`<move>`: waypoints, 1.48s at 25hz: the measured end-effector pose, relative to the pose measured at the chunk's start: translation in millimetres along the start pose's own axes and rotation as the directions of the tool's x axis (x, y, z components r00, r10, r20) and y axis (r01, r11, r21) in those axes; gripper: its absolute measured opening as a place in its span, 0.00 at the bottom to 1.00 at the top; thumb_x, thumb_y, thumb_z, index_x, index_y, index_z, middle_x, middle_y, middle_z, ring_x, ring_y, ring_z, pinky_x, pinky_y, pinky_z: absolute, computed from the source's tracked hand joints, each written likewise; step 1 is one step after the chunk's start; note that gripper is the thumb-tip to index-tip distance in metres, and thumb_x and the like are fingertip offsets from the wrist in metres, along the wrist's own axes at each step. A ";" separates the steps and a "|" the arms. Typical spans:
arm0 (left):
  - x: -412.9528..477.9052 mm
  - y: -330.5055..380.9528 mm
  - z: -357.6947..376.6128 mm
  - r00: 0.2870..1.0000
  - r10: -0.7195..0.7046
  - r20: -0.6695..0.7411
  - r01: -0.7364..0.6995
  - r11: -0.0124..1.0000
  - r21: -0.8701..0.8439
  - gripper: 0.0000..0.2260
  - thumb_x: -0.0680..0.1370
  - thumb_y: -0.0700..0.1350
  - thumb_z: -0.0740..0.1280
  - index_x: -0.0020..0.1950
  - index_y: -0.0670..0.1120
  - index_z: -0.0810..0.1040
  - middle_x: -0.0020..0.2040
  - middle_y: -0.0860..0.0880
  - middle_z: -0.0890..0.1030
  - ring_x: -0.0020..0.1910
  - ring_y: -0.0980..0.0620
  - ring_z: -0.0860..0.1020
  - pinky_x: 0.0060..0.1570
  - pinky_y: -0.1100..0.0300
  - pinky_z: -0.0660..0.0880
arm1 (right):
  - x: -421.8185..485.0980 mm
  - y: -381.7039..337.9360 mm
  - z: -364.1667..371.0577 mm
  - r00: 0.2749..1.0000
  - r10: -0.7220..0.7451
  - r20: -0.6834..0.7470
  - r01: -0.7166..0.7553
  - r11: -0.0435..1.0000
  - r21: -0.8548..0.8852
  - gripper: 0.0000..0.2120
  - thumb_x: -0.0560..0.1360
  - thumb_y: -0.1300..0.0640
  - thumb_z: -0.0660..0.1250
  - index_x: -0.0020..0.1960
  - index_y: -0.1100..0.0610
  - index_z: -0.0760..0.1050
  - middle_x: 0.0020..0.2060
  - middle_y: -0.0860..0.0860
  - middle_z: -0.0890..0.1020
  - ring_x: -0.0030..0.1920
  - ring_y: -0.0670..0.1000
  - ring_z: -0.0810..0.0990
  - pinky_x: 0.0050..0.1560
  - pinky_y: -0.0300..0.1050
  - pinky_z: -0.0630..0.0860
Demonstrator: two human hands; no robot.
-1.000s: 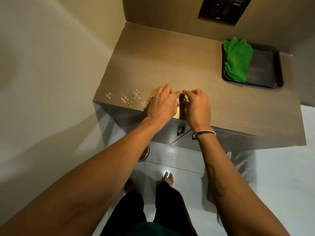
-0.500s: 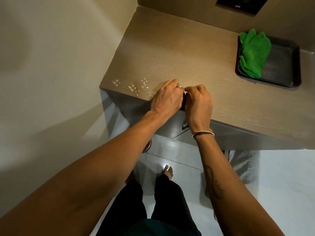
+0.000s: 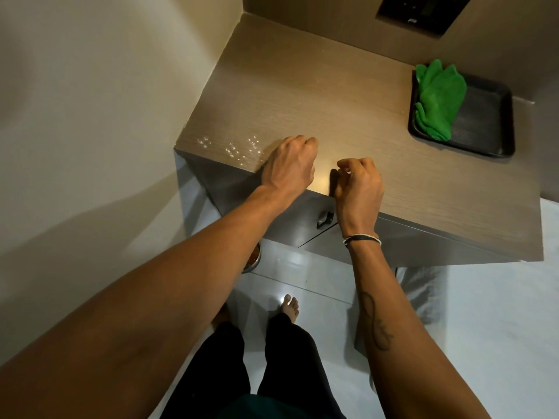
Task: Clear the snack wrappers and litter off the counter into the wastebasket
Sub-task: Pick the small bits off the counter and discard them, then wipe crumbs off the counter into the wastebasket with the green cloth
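Small white crumbs and specks (image 3: 231,148) lie scattered on the brown wood counter (image 3: 302,95) near its front left corner. My left hand (image 3: 289,166) rests on the counter just right of the crumbs, fingers curled under into a loose fist. My right hand (image 3: 358,184) sits at the front edge a short gap to the right, also curled, thumb against the fingertips. No wrapper or litter shows in either hand. The round metal wastebasket (image 3: 256,259) stands on the floor below the counter, mostly hidden behind my left forearm.
A black tray (image 3: 487,128) holding a folded green cloth (image 3: 438,98) sits at the counter's back right. A dark wall panel (image 3: 423,10) is above. Walls close off the left and back. A drawer handle (image 3: 325,219) sticks out below the counter edge.
My hands were pressed together at the counter's front edge. They have now drawn apart, the left one shifting toward the crumbs, and both stay curled.
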State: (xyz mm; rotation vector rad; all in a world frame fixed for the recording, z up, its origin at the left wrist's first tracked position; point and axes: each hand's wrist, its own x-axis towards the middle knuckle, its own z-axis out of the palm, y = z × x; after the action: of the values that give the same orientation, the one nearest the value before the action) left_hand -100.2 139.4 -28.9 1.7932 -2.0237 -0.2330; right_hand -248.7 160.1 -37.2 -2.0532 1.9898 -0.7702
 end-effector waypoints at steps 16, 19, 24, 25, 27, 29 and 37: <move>-288.0 -168.3 157.0 0.538 -0.807 0.244 0.843 0.509 -0.175 0.03 0.77 0.39 0.72 0.44 0.44 0.83 0.43 0.47 0.86 0.41 0.48 0.83 0.45 0.51 0.83 | -207.8 19.9 239.2 0.756 0.006 0.655 -0.106 0.988 0.114 0.10 0.82 0.56 0.70 0.61 0.57 0.84 0.59 0.56 0.85 0.56 0.57 0.85 0.62 0.51 0.84; -292.7 -209.6 230.5 0.528 -0.809 0.257 0.849 0.507 -0.147 0.02 0.78 0.39 0.73 0.47 0.42 0.85 0.46 0.45 0.87 0.45 0.46 0.84 0.49 0.52 0.82 | -210.0 49.4 315.9 0.754 -0.032 0.657 -0.037 0.995 0.091 0.10 0.82 0.57 0.69 0.62 0.57 0.84 0.58 0.56 0.85 0.55 0.56 0.85 0.59 0.48 0.84; -272.4 -252.6 285.4 0.606 -0.747 0.273 0.790 0.606 -0.094 0.09 0.83 0.43 0.67 0.57 0.39 0.84 0.56 0.40 0.86 0.55 0.43 0.84 0.57 0.53 0.80 | -190.1 48.3 399.4 0.724 -0.017 0.690 -0.068 0.993 0.096 0.15 0.85 0.58 0.64 0.70 0.57 0.79 0.64 0.58 0.84 0.63 0.58 0.84 0.69 0.50 0.80; -272.3 -253.7 286.3 0.606 -0.747 0.275 0.788 0.611 -0.077 0.10 0.83 0.42 0.66 0.58 0.39 0.84 0.57 0.39 0.85 0.57 0.42 0.83 0.57 0.54 0.79 | -188.4 49.2 400.6 0.724 0.002 0.689 -0.079 0.994 0.079 0.15 0.85 0.59 0.64 0.71 0.57 0.78 0.65 0.58 0.84 0.64 0.58 0.83 0.69 0.52 0.80; -276.4 -248.9 276.3 0.591 -0.754 0.287 0.799 0.596 -0.079 0.09 0.82 0.39 0.67 0.60 0.40 0.84 0.60 0.39 0.84 0.59 0.41 0.83 0.59 0.54 0.78 | -189.7 52.4 382.6 0.753 0.047 0.656 -0.106 0.993 0.051 0.14 0.85 0.61 0.63 0.69 0.58 0.79 0.62 0.59 0.84 0.61 0.59 0.85 0.65 0.52 0.82; -282.6 -235.4 256.1 0.568 -0.762 0.311 0.817 0.567 -0.101 0.11 0.82 0.39 0.68 0.64 0.42 0.83 0.63 0.41 0.84 0.62 0.42 0.82 0.62 0.53 0.77 | -195.5 55.7 343.8 0.772 0.056 0.633 -0.141 0.986 0.084 0.15 0.83 0.61 0.65 0.69 0.58 0.79 0.62 0.59 0.84 0.59 0.60 0.85 0.62 0.54 0.83; -223.8 -111.1 121.0 0.944 -0.161 0.288 0.109 0.976 0.188 0.28 0.86 0.55 0.57 0.83 0.42 0.61 0.85 0.40 0.57 0.84 0.39 0.55 0.82 0.41 0.58 | -169.6 24.5 150.5 0.927 -0.222 0.302 0.233 0.973 0.000 0.25 0.85 0.48 0.66 0.78 0.55 0.71 0.78 0.56 0.72 0.82 0.60 0.65 0.83 0.61 0.59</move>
State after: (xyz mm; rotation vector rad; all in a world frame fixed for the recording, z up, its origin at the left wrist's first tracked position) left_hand -33.1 322.8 -226.3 2.1170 -2.1828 -0.4106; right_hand -193.1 289.1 -216.9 -2.2905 1.6336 -0.4258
